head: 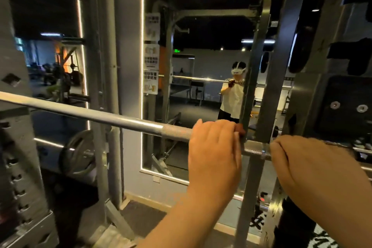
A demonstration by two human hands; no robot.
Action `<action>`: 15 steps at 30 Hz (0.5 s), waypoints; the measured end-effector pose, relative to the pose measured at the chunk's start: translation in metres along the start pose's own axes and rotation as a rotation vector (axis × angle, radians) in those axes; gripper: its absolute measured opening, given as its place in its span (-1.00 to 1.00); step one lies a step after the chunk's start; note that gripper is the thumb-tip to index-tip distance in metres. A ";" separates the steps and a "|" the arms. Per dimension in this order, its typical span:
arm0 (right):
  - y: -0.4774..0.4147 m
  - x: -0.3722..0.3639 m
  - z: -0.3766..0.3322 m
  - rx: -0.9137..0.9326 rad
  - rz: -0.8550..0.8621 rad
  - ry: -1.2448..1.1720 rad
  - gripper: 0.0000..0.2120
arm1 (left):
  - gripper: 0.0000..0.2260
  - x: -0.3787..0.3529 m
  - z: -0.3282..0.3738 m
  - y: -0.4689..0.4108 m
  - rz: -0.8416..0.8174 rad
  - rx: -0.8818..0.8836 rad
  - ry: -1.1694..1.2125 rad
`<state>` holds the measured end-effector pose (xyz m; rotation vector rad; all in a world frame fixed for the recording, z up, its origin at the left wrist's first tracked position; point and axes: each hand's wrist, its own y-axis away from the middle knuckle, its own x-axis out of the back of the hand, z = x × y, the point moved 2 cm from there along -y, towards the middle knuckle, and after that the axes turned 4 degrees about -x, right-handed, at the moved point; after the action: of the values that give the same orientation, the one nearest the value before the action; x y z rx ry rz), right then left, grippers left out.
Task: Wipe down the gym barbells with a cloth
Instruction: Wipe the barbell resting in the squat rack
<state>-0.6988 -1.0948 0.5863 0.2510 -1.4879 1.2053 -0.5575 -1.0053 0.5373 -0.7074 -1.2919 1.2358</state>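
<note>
A steel barbell runs from the left edge down to the right, across a rack. My left hand is curled over the bar's knurled section, with a bit of reddish cloth showing past its fingertips against the bar. My right hand grips the bar further right, just beyond the rack's upright. The bar under both hands is hidden.
A grey rack upright crosses in front of the bar between my hands. Behind is a wall mirror reflecting a person at the bar. A weight plate hangs low at left. A pegged steel column stands at far left.
</note>
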 end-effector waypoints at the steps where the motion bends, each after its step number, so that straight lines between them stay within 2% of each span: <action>1: 0.000 0.000 -0.002 -0.011 0.006 -0.012 -0.47 | -0.74 -0.005 0.007 0.003 -0.028 -0.067 -0.020; 3: -0.003 -0.002 -0.008 -0.026 0.038 -0.041 -0.41 | -0.69 -0.001 0.000 0.004 -0.092 -0.189 -0.072; 5: -0.005 -0.006 -0.015 -0.049 0.075 -0.056 -0.41 | -0.70 0.015 -0.023 0.000 -0.126 -0.223 -0.081; 7: -0.009 -0.013 -0.024 -0.070 0.096 -0.093 -0.46 | -0.73 0.033 -0.057 -0.003 -0.075 -0.139 -0.021; 9: -0.012 -0.021 -0.032 -0.084 0.188 -0.117 -0.52 | -0.73 0.047 -0.092 -0.006 0.022 0.046 0.035; 11: -0.014 -0.028 -0.040 -0.110 0.269 -0.131 -0.50 | -0.71 0.048 -0.102 -0.007 0.092 0.187 0.055; 12: -0.016 -0.030 -0.045 -0.113 0.281 -0.146 -0.51 | -0.72 0.044 -0.097 -0.007 0.093 0.193 0.074; 15: -0.025 -0.026 -0.071 -0.086 0.331 -0.222 -0.54 | -0.79 0.035 -0.073 -0.002 0.036 -0.016 0.080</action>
<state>-0.6287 -1.0626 0.5652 0.0823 -1.8217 1.4051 -0.4935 -0.9560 0.5344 -0.7868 -1.2291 1.2157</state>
